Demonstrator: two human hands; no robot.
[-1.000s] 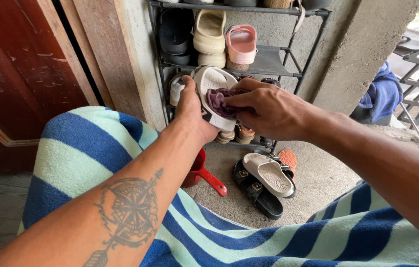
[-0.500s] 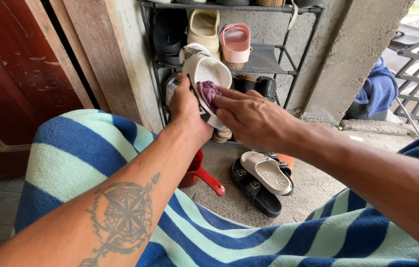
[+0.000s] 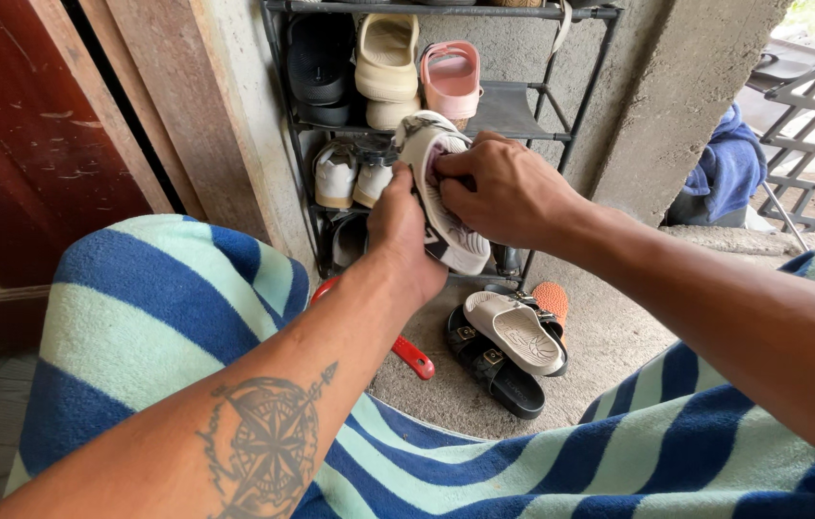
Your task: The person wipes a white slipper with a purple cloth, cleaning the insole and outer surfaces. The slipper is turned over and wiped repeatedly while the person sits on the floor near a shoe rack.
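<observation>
The left hand (image 3: 405,235) is gripping a white moulded foam sandal with a dark side strap (image 3: 446,207), fingers wrapped around its left edge, and is holding it up on its side with the footbed turned to the right, in front of the middle tier of a black metal shoe rack (image 3: 561,125) standing against a rough grey concrete wall (image 3: 686,86). The right hand (image 3: 503,187) is closing over the upper part of the same sandal, knuckles up and fingertips curling in against the footbed; whether anything is pinched under those fingers is impossible to tell. On the rack just to the left of the held sandal a pair of white sneakers (image 3: 350,175) is sitting, and on the tier above are a black slide (image 3: 316,58), a cream foam slide (image 3: 386,60) and a pink slide (image 3: 451,75). On the concrete floor near the rack's foot a second white moulded sandal (image 3: 513,332) is lying across a black buckled sandal (image 3: 492,365), with an orange scrubbing brush (image 3: 551,300) just beyond them and a red plastic handle (image 3: 412,358) showing to their left. A blue and mint striped towel (image 3: 148,317) is covering the person's knees in the near part of the scene, and a dark red wooden door (image 3: 13,144) is standing at far left
</observation>
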